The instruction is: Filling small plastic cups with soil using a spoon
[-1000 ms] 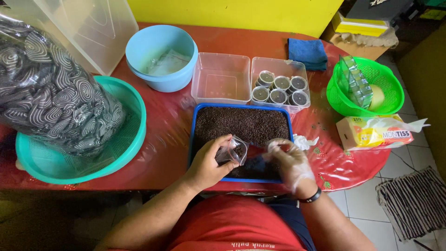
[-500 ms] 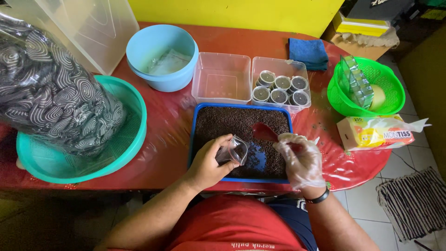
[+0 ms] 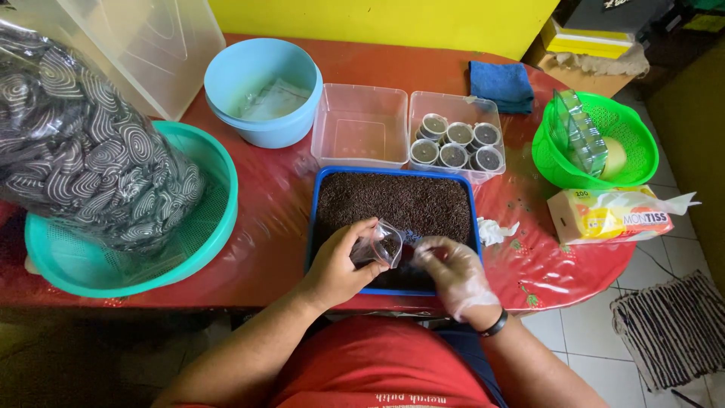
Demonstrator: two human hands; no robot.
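- We see the left hand (image 3: 337, 266), bare, grasping a small clear plastic cup (image 3: 380, 248) between thumb and fingers, tilted toward the other hand
- The cup sits just above the near edge of the blue tray (image 3: 313, 219), which is filled with dark brown sprinkles (image 3: 393, 202)
- The right hand (image 3: 451, 270) wears a thin clear glove and a dark band at the wrist; its fingers are pinched together right at the mouth of the cup, and we cannot tell what, if anything, they hold
- Both hands meet over the near part of the tray, at the table's front edge
- Behind the tray stand two clear square containers side by side: the left one (image 3: 359, 136) looks bare inside, the right one (image 3: 455, 140) holds several small round filled cups with lids
- A light blue bowl (image 3: 262, 89) stands further left, at the back
- At far left a teal basket (image 3: 127, 249) carries a big clear bag of dark swirl-patterned pieces (image 3: 83, 162)
- To the right we see a green basket (image 3: 596, 147), a tissue pack (image 3: 612, 215) near it, and a crumpled tissue (image 3: 495, 230) just beside the tray
- A folded blue cloth (image 3: 502, 83) lies at the back of the red table (image 3: 287, 219)
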